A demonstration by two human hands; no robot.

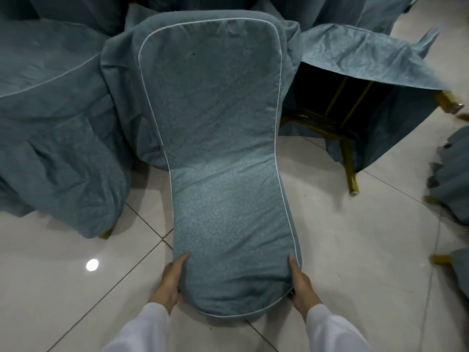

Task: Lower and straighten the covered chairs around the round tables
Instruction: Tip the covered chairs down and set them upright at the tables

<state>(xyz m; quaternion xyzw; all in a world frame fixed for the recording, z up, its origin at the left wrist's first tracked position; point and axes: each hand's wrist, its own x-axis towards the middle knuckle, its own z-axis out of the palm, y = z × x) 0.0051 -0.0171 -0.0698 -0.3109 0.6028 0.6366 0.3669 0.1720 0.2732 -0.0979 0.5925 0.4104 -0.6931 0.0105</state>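
White tiled floor, left hand, right hand grip covered chair backrest top

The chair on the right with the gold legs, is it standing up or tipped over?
Tipped. The chair on the right shows its dark underside and gold legs beneath the lifted cover, so it leans toward the table rather than standing flat.

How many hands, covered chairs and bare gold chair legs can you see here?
Hands: 2, the left hand and right hand, both gripping the middle chair's back.
Covered chairs: 5, counting two partly seen at the right edge.
Bare gold legs: at least 5.
Total: 12.
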